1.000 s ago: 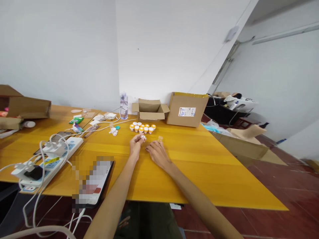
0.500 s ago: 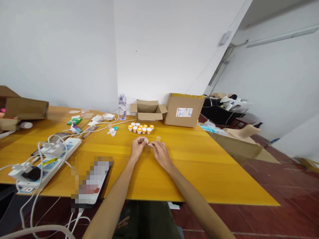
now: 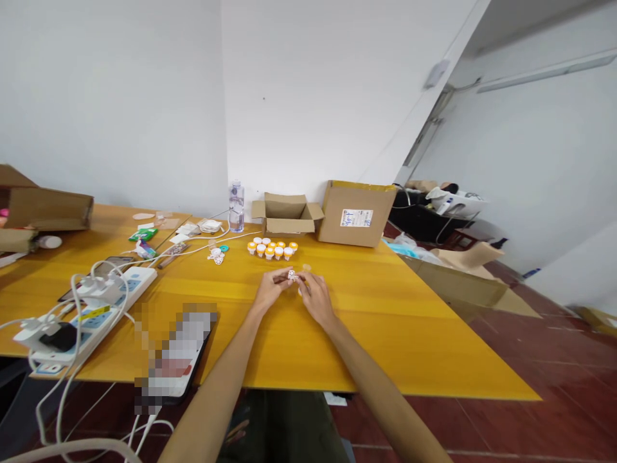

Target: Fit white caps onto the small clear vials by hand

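My left hand (image 3: 268, 289) is closed in a pinch on a small white piece with dark reddish spots or holes (image 3: 292, 275). Fingertips of my right hand (image 3: 315, 297) press at the same piece from the other side, so the two hands meet over the table. A bit of something pale shows under the right fingers, too small to name. Just beyond the right hand lies a small clear piece (image 3: 307, 267). Past my hands stands a cluster of small white-and-orange capped containers (image 3: 270, 253). Similar spotted white pieces (image 3: 218, 257) lie to the left, by a teal ring (image 3: 223, 248).
An open carton (image 3: 289, 225) and a closed cardboard box (image 3: 354, 215) stand at the back beside a water bottle (image 3: 236, 209). On the left are a power strip (image 3: 130, 283) with tangled cables and a phone (image 3: 193, 360) near the front edge. The table's right edge slants down toward me.
My hands have come closer together, and the left has moved slightly right. The spotted piece in the left fingers now touches the right fingertips, where before two spotted bits showed apart.
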The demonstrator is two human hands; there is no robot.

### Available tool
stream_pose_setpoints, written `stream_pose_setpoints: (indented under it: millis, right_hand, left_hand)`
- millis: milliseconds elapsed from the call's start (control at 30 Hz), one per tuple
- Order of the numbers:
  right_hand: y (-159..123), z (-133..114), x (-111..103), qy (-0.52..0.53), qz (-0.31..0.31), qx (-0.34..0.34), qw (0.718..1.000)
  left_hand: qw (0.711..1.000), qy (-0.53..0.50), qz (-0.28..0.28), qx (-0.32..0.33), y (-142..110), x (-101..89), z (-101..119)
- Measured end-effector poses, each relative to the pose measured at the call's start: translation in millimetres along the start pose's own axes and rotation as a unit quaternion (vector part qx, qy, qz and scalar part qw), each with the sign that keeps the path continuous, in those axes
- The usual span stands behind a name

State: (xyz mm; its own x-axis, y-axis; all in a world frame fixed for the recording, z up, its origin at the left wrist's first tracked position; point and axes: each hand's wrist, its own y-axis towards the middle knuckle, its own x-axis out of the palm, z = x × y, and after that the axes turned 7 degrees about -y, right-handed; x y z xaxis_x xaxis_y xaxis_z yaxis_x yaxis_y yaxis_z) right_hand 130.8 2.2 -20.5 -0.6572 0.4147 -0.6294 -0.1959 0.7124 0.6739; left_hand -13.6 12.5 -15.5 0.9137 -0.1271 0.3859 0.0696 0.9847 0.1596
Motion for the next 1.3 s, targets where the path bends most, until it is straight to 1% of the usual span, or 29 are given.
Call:
stream_pose_setpoints:
  millis: [133, 333, 533, 700, 833, 1000, 1167, 1300]
  right_hand:
    - [-0.1, -1.2, -0.9, -0.002, 0.004, 0.002, 1.000]
    - [0.5, -3.1, -4.0, -0.009, 0.004, -0.010, 1.000]
    - [0.4, -1.8, -5.5, -0.015, -0.007, -0.029, 0.999]
    - [0.2, -1.6, -3.6, -0.014, 0.010, -0.033, 0.999]
    - [0.6, -1.7, -2.7, -0.011, 0.024, -0.022, 0.999]
    - [1.6, -2.1, -3.9, 0.023, 0.020, 0.003, 1.000]
    - [2.7, -3.2, -5.6, 0.064, 0.007, 0.012, 0.998]
    - [2.8, -2.6, -4.4, 0.080, 0.017, 0.035, 0.996]
  left_hand:
    - [1.000, 0.013, -0.018, 0.000, 0.7, 0.4, -1.4]
    - [0.999, 0.033, -0.007, 0.007, -0.6, 1.2, 0.3]
    - [0.999, 0.046, -0.009, 0.012, 1.1, -0.6, -2.0]
    - [0.999, 0.051, -0.011, 0.006, 1.7, -0.5, -3.4]
    - [0.998, 0.053, -0.018, 0.004, 0.5, 0.1, -2.6]
    - [0.998, 0.065, -0.012, 0.009, -0.1, 0.4, -2.0]
    - [0.998, 0.063, -0.007, 0.008, -1.3, 1.5, 0.0]
    - [0.998, 0.058, -0.002, 0.005, -2.8, 2.1, 2.1]
